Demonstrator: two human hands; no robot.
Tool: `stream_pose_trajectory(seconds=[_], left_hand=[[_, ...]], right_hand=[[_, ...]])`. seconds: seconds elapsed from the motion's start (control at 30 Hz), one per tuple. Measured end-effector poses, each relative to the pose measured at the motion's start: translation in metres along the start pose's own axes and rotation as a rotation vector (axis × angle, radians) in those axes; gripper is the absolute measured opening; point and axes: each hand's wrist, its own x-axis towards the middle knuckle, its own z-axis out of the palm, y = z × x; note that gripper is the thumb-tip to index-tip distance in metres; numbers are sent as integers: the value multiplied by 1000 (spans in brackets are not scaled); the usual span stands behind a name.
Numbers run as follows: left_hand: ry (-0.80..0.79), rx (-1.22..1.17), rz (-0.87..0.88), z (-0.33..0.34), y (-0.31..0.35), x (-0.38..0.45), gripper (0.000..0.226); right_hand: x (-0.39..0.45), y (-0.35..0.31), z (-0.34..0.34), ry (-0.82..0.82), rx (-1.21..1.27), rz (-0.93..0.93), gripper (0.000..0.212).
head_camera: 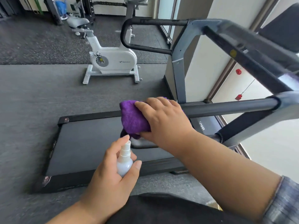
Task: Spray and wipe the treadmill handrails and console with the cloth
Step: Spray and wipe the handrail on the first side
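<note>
Purple cloth (132,118) wraps the near black handrail's (226,107) end.

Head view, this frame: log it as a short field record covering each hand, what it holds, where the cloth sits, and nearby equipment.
left hand: the left hand grips a small spray bottle, index finger on the nozzle top
right hand: the right hand presses a purple cloth
cloth position: wrapped over the end of the near handrail
spray aim: nozzle points toward the cloth
far handrail: far handrail untouched
treadmill belt: treadmill belt bare, below the hands
background: white exercise bike on the floor
</note>
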Motion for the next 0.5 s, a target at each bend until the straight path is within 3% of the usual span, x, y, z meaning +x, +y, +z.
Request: stream_pose_trajectory(seconds=[0.5], left_hand=[[-67,-4,19,69,49,21,64]], right_hand=[[-76,159,-15,27,36,261,84]])
